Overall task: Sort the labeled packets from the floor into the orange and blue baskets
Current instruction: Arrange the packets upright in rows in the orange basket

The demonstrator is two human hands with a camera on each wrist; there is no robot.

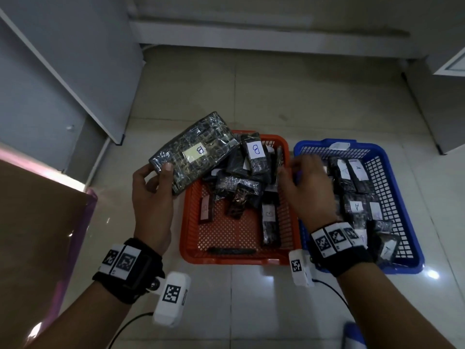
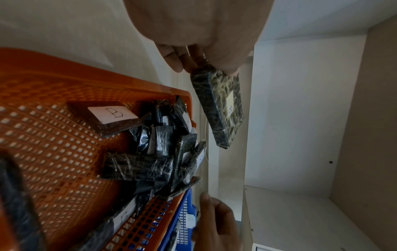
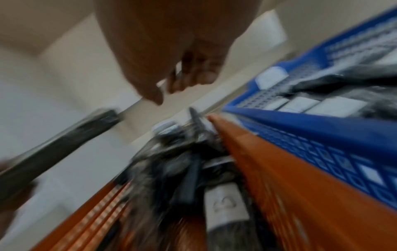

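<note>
My left hand (image 1: 157, 178) grips one end of a large dark foil-wrapped packet (image 1: 193, 152) labelled B, held above the far left corner of the orange basket (image 1: 191, 250). The left wrist view shows the same packet (image 2: 221, 108) pinched between thumb and fingers. The orange basket holds several dark packets labelled B (image 1: 256, 153). To its right stands the blue basket (image 1: 402, 197) with several packets labelled A (image 1: 357, 172). My right hand (image 1: 308, 182) hovers over the gap between the baskets, fingers loosely curled and holding nothing. The right wrist view is blurred.
Grey cabinet doors (image 1: 63, 71) stand at the left and a white cabinet (image 1: 450, 46) at the far right. A brown board with a pink edge (image 1: 37, 222) lies at the left. Pale floor tiles (image 1: 239, 311) lie in front of the baskets.
</note>
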